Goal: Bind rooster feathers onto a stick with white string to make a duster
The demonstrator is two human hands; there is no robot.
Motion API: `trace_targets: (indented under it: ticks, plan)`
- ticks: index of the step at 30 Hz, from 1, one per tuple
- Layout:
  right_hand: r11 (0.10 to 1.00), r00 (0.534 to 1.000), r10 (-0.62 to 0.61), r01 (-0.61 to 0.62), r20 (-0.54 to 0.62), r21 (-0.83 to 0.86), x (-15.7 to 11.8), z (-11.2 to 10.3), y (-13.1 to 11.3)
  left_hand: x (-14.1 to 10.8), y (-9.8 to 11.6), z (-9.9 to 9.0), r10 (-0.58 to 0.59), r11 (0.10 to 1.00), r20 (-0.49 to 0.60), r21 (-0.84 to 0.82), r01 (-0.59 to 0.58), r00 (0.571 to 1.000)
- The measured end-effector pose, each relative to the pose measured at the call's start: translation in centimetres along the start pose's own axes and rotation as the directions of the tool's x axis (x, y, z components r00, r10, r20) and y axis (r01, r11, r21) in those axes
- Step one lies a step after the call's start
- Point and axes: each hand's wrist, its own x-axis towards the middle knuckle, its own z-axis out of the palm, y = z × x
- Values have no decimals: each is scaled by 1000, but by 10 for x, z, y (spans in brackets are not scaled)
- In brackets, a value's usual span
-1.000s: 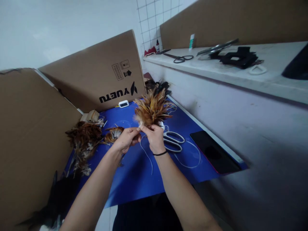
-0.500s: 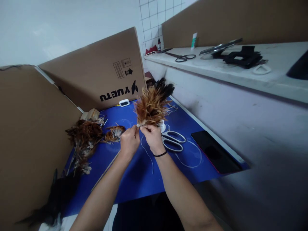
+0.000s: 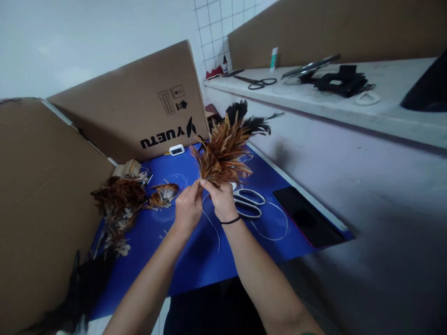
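Scissors [image 3: 248,201], blades seemingly behind right hand [image 3: 222,202].

Small craft workspace, blue table [image 3: 195,260], feather bundle [image 3: 225,151], loose feathers [image 3: 122,197], pale-handled scissors [image 3: 248,203], cardboard panels [image 3: 129,102]

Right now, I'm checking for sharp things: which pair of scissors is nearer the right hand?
The pale-handled scissors on the blue tabletop, just beside the right hand; the dark scissors lie farther off, on the white shelf.

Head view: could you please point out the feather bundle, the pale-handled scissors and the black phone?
Feather bundle [image 3: 224,156], head view: middle brown feathers.
Pale-handled scissors [image 3: 253,204], head view: upper handle loop.
Black phone [image 3: 307,216], head view: dark screen.
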Motion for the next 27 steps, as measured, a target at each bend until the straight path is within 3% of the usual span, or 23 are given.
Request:
trace_targets:
  ticks: [2, 4, 6, 8, 12, 15, 21, 27]
  plan:
    - [999, 999, 28, -27, 31, -17, 0, -1, -1, 5, 2, -10, -83, 971, 146, -211, 113, 986]
    - [999, 997, 37, -34, 70, -32, 0, -2, -3, 11, 1, -21, -121, 904, 320, -355, 237, 940]
    - [999, 994, 10, -5, 105, -52, -1, -3, -4, 16, 0, -29, -117, 859, 445, -403, 316, 888]
    - [996, 990, -29, 40, 139, -75, -1, -4, -6, 19, 0, -34, -110, 873, 478, -372, 314, 871]
    - [980, 974, -94, 127, 208, -154, 1, -5, -7, 18, 0, -34, -55, 993, 284, -88, 83, 957]
    - [956, 970, -101, 156, 219, -249, 1, -6, -6, 12, -2, -25, 23, 986, 140, 161, -46, 990]
    - [938, 987, -94, 132, 134, -319, -1, -3, -1, -1, -6, -3, 20, 880, 11, 474, -23, 1000]
    - [973, 999, -15, 22, 32, -231, 0, 0, 4, -7, -9, 13, 54, 898, -31, 439, -35, 998]
